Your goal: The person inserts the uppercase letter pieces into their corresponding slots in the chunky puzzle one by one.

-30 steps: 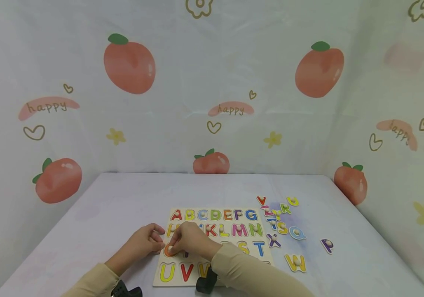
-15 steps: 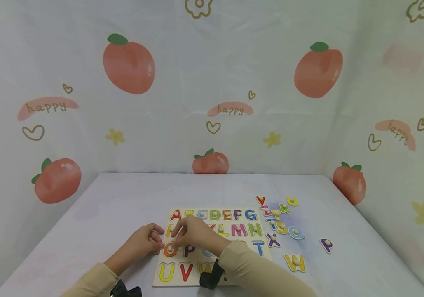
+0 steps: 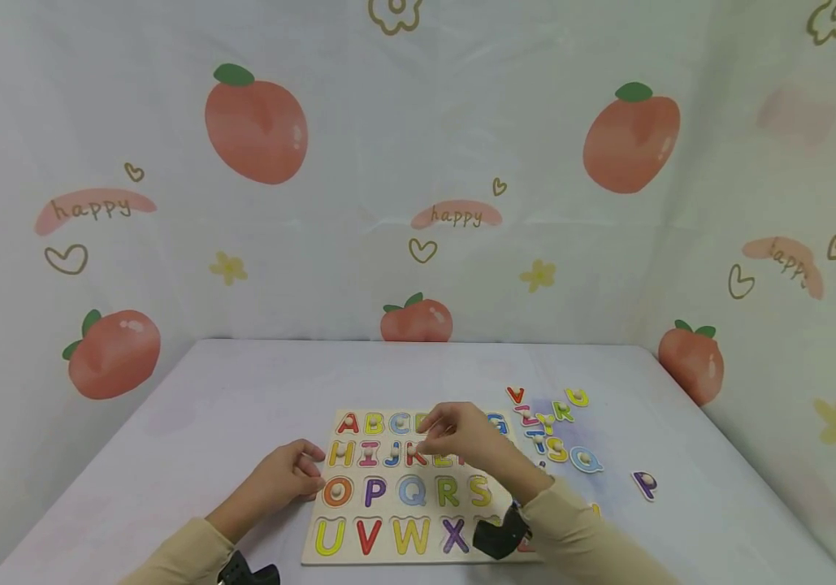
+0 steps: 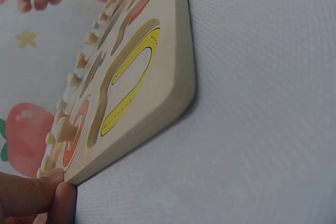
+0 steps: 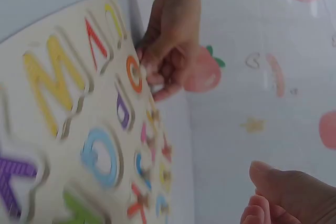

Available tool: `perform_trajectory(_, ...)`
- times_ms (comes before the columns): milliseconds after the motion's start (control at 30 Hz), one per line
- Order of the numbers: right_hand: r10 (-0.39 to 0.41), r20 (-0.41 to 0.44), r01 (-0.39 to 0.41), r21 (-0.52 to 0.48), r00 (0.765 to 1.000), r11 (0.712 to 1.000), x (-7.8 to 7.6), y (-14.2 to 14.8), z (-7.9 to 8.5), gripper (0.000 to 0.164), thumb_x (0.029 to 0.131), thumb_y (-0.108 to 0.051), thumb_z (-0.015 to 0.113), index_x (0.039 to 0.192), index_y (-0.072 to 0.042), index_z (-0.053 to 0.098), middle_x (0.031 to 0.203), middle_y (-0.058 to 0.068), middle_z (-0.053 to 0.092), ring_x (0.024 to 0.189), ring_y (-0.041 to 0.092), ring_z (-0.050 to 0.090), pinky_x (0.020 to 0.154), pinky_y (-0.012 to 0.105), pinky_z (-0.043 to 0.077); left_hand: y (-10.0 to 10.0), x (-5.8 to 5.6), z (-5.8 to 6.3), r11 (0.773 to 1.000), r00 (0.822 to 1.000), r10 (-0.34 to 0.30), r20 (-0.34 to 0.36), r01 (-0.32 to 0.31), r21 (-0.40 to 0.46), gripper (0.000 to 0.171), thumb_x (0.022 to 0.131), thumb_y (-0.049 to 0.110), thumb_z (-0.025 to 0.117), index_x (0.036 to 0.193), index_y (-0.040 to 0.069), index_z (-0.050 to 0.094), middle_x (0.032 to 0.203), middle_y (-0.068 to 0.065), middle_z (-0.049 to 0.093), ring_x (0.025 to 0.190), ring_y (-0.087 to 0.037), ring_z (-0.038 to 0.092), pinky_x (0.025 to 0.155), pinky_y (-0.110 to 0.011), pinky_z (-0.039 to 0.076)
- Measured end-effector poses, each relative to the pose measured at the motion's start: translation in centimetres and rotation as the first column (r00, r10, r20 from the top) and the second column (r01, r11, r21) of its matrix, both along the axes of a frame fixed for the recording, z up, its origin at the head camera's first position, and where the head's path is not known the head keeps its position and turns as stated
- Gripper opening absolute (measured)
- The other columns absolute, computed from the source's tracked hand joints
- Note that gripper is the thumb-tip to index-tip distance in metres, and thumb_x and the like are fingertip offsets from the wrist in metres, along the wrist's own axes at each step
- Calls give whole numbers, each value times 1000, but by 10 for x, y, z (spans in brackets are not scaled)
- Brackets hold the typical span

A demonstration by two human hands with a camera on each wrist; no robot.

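Observation:
A wooden alphabet puzzle board (image 3: 381,563) lies on the table. My left hand (image 3: 282,479) is at its left edge; in the left wrist view the thumb (image 4: 51,176) touches the board's top near the rim, a finger against its side. The orange O piece (image 3: 337,491), with a wooden knob, sits in its slot beside that hand. My right hand (image 3: 465,439) hovers above the upper right of the board, fingers loosely bent, and no piece shows in it. Knobbed letters stand in the top two rows. The slots of P (image 3: 374,491) and U (image 3: 330,537) show printed letters without knobs.
Loose letter pieces lie right of the board: a red V (image 3: 516,395), a yellow U (image 3: 576,397), a green R (image 3: 562,410), a blue Q (image 3: 586,459) and several others. A purple P (image 3: 645,485) lies farther right. My right sleeve (image 3: 586,528) hides most of the yellow W.
My right hand has let go of the O piece at the left side and moved up and right across the board. My left hand has stayed at the edge.

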State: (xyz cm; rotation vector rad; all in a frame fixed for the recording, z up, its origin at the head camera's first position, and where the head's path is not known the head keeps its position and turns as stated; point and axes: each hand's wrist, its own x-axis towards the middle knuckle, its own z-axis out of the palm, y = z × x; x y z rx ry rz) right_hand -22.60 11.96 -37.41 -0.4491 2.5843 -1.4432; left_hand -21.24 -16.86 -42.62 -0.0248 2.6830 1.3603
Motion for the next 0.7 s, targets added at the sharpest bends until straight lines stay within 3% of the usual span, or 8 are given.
perform_trajectory(267, -174, -3, 174, -2, 985, 985, 6, 63, -3, 24, 80, -13, 77, 99, -1, 67, 78, 3, 62, 71, 16, 58, 68, 34, 53, 0, 1, 1, 1000, 1000, -1, 1, 1, 10, 35, 75, -3, 75, 106, -4, 58, 78, -7, 57, 63, -15, 57, 56, -27, 50)
perform_trajectory(533, -347, 19, 345, 59, 938, 937, 12, 121, -6, 29, 83, -17, 76, 106, -2, 66, 82, 4, 61, 74, 17, 56, 67, 28, 52, 0, 2, 3, 1000, 1000, 10, 10, -10, 2, 36, 76, -2, 75, 107, -3, 58, 79, -7, 58, 64, -15, 57, 58, -27, 51)
perform_trajectory(700, -397, 20, 394, 87, 917, 915, 14, 160, -9, 39, 85, -22, 74, 114, 2, 62, 89, 6, 61, 81, 17, 56, 68, 27, 52, 1, 2, 3, 1000, 1000, 9, 14, -9, 10, 36, 76, -2, 75, 107, -3, 58, 79, -7, 58, 64, -15, 57, 58, -28, 51)
